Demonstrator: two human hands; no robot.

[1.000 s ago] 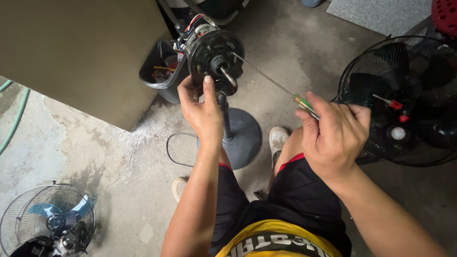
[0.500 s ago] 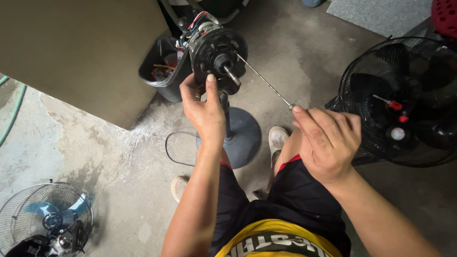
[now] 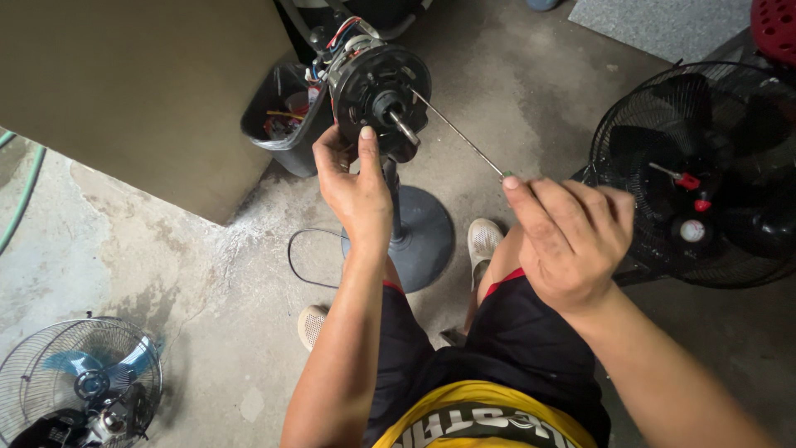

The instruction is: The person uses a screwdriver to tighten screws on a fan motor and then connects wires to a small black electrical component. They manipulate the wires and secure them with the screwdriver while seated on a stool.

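Gripping the fan motor [image 3: 377, 87] rim, left hand [image 3: 355, 187] — right hand [image 3: 572, 241] pinches screwdriver [image 3: 456, 133].

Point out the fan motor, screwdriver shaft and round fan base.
fan motor [image 3: 377, 87], head view, black front housing.
screwdriver shaft [image 3: 460, 134], head view, mid-length of the thin metal rod.
fan base [image 3: 427, 228], head view, bare right side of the disc.

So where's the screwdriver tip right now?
In the head view, upper centre: the screwdriver runs from the right hand to the fan motor, which the left hand steadies.
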